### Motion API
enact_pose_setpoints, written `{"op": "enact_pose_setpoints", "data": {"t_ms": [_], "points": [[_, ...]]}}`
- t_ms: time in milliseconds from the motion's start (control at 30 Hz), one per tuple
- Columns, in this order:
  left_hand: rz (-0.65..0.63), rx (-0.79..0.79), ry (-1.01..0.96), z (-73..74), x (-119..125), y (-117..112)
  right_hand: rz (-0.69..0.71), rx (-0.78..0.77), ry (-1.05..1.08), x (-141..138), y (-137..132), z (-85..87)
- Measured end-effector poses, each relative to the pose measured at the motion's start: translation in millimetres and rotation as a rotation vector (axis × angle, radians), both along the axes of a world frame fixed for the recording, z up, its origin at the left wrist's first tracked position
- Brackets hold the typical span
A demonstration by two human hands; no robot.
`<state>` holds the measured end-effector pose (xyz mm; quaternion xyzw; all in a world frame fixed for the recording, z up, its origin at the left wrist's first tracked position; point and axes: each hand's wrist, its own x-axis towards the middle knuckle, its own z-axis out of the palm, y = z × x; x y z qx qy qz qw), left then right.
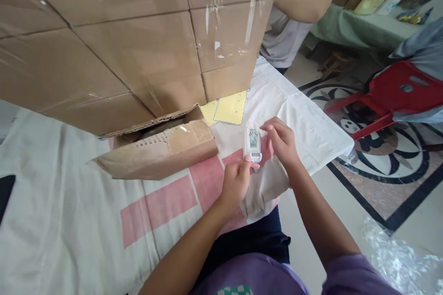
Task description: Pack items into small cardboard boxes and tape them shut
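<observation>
My left hand (237, 182) is closed on the lower end of a small white item (254, 140) with a greenish picture on its face. The item seems to have clear plastic around it, and its exact kind is not plain. At its upper right edge, the thumb and fingers of my right hand (282, 140) are pinched together; what they grip is too small to see well. Both hands are just above a table with a white and pink cloth (159, 209). Beyond them lie yellow cards with scalloped edges (231, 107).
A narrow open cardboard box (162, 150) lies left of my hands. Behind it rises a stack of cartons (138, 50) under clear film. Another person (294, 18) is across the table. At right are a red plastic chair (398, 87) and crumpled clear plastic (401, 258) on the floor.
</observation>
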<state>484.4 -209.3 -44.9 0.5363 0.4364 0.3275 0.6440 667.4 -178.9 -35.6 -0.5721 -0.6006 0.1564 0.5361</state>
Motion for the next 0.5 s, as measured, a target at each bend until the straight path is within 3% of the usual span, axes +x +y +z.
{"op": "enact_pose_setpoints", "data": {"t_ms": [100,200,333,500], "points": [[-0.056,0.201,0.062,10.7,-13,2,0.143,-0.075,-0.08,-13,-34,30.2],[-0.062,0.277,0.105,21.2,-29,4,0.289,-0.172,-0.253,-32,-59,55.5],[-0.013,0.39,0.125,31.4,-54,2,0.308,-0.189,-0.448,-59,-70,76.3],[0.052,0.532,0.126,34.2,-83,-5,0.282,-0.139,-0.581,-93,-70,91.3]]}}
